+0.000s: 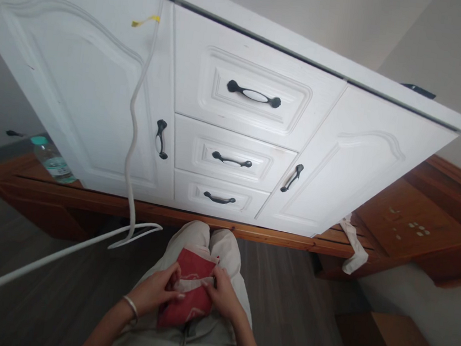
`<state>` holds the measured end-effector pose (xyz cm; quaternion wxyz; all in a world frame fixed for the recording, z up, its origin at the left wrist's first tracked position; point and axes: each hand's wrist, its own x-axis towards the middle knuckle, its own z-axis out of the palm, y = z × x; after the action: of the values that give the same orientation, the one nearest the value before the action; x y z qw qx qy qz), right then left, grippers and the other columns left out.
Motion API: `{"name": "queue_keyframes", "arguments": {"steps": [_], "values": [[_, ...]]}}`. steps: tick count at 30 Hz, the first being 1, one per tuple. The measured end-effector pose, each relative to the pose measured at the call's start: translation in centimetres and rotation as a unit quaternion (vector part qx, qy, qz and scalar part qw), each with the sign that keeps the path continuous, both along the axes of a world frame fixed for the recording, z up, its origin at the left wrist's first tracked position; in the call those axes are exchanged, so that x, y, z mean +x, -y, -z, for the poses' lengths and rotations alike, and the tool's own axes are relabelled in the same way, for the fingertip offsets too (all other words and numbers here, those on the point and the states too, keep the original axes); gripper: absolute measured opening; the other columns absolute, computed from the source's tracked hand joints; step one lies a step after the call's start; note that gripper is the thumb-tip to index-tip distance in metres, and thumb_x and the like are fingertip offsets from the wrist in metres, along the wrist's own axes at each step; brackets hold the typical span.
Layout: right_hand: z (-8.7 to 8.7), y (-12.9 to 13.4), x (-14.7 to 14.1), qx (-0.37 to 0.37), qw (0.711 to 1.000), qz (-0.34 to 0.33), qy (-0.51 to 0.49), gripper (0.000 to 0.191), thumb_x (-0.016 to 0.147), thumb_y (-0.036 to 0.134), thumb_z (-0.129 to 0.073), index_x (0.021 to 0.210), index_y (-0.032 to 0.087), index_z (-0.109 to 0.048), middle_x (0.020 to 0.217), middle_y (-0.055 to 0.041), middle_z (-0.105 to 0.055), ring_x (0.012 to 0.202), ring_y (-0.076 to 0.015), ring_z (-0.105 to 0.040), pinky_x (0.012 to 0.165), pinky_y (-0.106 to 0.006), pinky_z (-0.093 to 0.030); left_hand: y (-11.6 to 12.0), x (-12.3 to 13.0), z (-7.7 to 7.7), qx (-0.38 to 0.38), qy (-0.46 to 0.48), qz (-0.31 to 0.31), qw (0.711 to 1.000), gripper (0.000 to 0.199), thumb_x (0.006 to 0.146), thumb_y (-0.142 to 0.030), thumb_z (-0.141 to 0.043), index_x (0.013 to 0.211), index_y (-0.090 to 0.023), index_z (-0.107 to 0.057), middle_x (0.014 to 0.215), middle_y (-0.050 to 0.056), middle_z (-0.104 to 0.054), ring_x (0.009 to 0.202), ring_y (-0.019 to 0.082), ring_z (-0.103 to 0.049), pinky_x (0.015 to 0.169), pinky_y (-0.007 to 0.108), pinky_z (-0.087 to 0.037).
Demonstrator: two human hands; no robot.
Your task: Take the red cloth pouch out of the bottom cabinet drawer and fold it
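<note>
Nearest, a red cloth [196, 263] with a pale strip [190, 285] across its middle is held over the lap, above light trousers [189, 240]. It is gripped at its left side by the left hand [159, 287], fingers bent in close with a bracelet [131, 307] at the wrist, and at its right side by the right hand [223, 293], thumb and fingers drawn narrow. Whether it is a single layer or a pouch cannot be told.

If it is pulled unevenly from the two sides, the strip could be creased or torn, its material being unclear. If either pinch is loosened, the cloth could be slid off the sloping lap onto the floor [283, 295].

To the left, a white rod [37, 262] with a looped end is seen beside the knees, and a white cord [133, 123] is hung down the cabinet to the loop. Should a knee or the left elbow be swung outward, either could be knocked and the cloth jerked.

Farther on, a bottle [56, 169] is stood on the wooden bench [86, 201], beside the white cabinet [233, 148]; it could be tipped if the cord were dragged sideways. At the right, a white rag [354, 245] is draped over the bench edge and could be dropped if brushed.
</note>
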<state>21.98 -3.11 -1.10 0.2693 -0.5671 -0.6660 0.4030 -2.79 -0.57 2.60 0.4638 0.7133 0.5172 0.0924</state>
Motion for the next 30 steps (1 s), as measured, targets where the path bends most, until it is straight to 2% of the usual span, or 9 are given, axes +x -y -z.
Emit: {"name": "queue_keyframes", "arguments": {"steps": [4,7,10,13,17,21,23,27,30], "values": [[-0.6,0.4,0.5,-0.024,0.99,0.055,-0.129,0.009,0.082,0.023,-0.063,0.089,0.02,-0.059,0.09,-0.0024,-0.064,0.086,-0.0198,-0.055,0.081,-0.032,-0.041,-0.2,-0.4,0.2,0.002,0.015,0.017,1.0,0.041,0.069,-0.03,-0.069,0.106,-0.025,-0.053,0.08,-0.006,-0.063,0.076,0.018,-0.061,0.069,0.027,-0.042],[-0.6,0.2,1.0,-0.036,0.977,0.112,-0.178,0.019,0.08,0.031,-0.068,0.077,0.021,-0.052,0.072,0.0031,-0.054,0.071,-0.0161,-0.049,0.069,-0.029,-0.038,-0.9,-0.3,-0.8,0.029,0.022,0.021,0.999,0.043,0.076,-0.03,-0.063,0.118,-0.025,-0.058,0.09,-0.002,-0.069,0.083,0.021,-0.064,0.076,0.03,-0.046],[-0.2,-1.0,1.3,-0.013,0.968,0.154,-0.2,0.023,0.078,0.034,-0.071,0.076,0.022,-0.051,0.071,0.0035,-0.053,0.07,-0.0159,-0.049,0.068,-0.029,-0.038,-2.2,0.4,-2.6,0.069,0.04,0.028,0.996,0.034,0.083,-0.03,-0.056,0.115,-0.024,-0.065,0.112,0.004,-0.072,0.1,0.024,-0.065,0.09,0.034,-0.047],[0.3,-2.8,1.5,0.018,0.971,0.165,-0.172,0.018,0.077,0.028,-0.069,0.084,0.022,-0.053,0.077,0.0021,-0.057,0.075,-0.0172,-0.054,0.071,-0.029,-0.042,-4.1,1.6,-3.9,0.117,0.001,0.01,0.993,0.029,0.086,-0.03,-0.054,0.112,-0.025,-0.066,0.111,0.004,-0.072,0.101,0.023,-0.065,0.091,0.033,-0.046],[1.2,-5.1,1.4,-0.002,0.992,0.128,0.007,0.032,0.077,0.017,-0.063,0.108,0.02,-0.057,0.091,-0.003,-0.063,0.085,-0.0203,-0.06,0.08,-0.032,-0.045,-6.6,3.3,-3.5,0.167,-0.136,0.002,0.977,0.019,0.083,-0.026,-0.06,0.1,-0.022,-0.066,0.102,0.005,-0.068,0.099,0.023,-0.063,0.089,0.033,-0.046],[1.9,-6.5,1.1,-0.01,0.991,0.093,0.093,0.011,0.076,0.018,-0.067,0.087,0.019,-0.065,0.108,-0.0115,-0.064,0.111,-0.0299,-0.053,0.097,-0.042,-0.037,-7.8,3.7,-2.3,0.185,-0.167,0.021,0.968,0.013,0.076,-0.026,-0.069,0.087,-0.02,-0.065,0.116,0.011,-0.063,0.111,0.029,-0.056,0.096,0.037,-0.044],[2.0,-6.9,1.2,-0.012,0.992,0.068,0.102,0.013,0.074,0.021,-0.071,0.086,0.02,-0.066,0.116,-0.0116,-0.062,0.115,-0.0313,-0.05,0.098,-0.044,-0.035,-8.2,3.4,-2.2,0.189,-0.17,0.042,0.966,0.015,0.075,-0.029,-0.072,0.085,-0.021,-0.065,0.113,0.01,-0.064,0.111,0.03,-0.056,0.095,0.038,-0.043],[1.8,-7.7,1.6,-0.031,0.995,0.002,0.091,0.017,0.071,0.022,-0.074,0.087,0.022,-0.066,0.097,-0.0038,-0.067,0.103,-0.0257,-0.054,0.096,-0.043,-0.034,-9.0,2.8,-2.5,0.19,-0.171,0.082,0.963,0.021,0.071,-0.034,-0.078,0.08,-0.024,-0.063,0.102,0.007,-0.066,0.108,0.031,-0.057,0.09,0.038,-0.043],[1.4,-8.3,2.2,-0.042,0.996,-0.02,0.07,0.027,0.068,0.022,-0.077,0.091,0.023,-0.065,0.086,0.0009,-0.065,0.089,-0.0214,-0.057,0.091,-0.04,-0.037,-9.6,2.7,-2.7,0.188,-0.171,0.093,0.963,0.023,0.07,-0.036,-0.079,0.075,-0.024,-0.06,0.095,0.007,-0.067,0.106,0.034,-0.057,0.088,0.04,-0.041]]}}
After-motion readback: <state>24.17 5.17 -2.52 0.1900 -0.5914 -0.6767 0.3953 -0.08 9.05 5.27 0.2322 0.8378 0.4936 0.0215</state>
